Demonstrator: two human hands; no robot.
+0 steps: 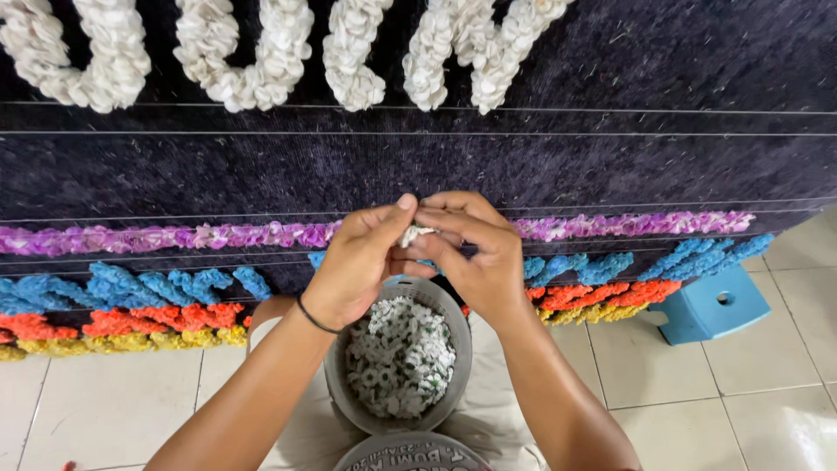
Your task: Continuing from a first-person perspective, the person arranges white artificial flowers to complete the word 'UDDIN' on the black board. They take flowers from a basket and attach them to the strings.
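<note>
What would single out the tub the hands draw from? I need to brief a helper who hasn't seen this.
Start at the dark board with rows of coloured paper flowers; the left hand and right hand meet before it. Directly beneath sits a round grey bucket, the only container filled with small white pieces.

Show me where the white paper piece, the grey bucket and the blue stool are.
white paper piece (413, 234), head view, its crumpled middle between the fingertips.
grey bucket (460, 344), head view, its right wall.
blue stool (708, 307), head view, its seat top.

Two bare forearms, no sleeves, thin black band around left wrist (316, 319), light cloth over the lap
</note>
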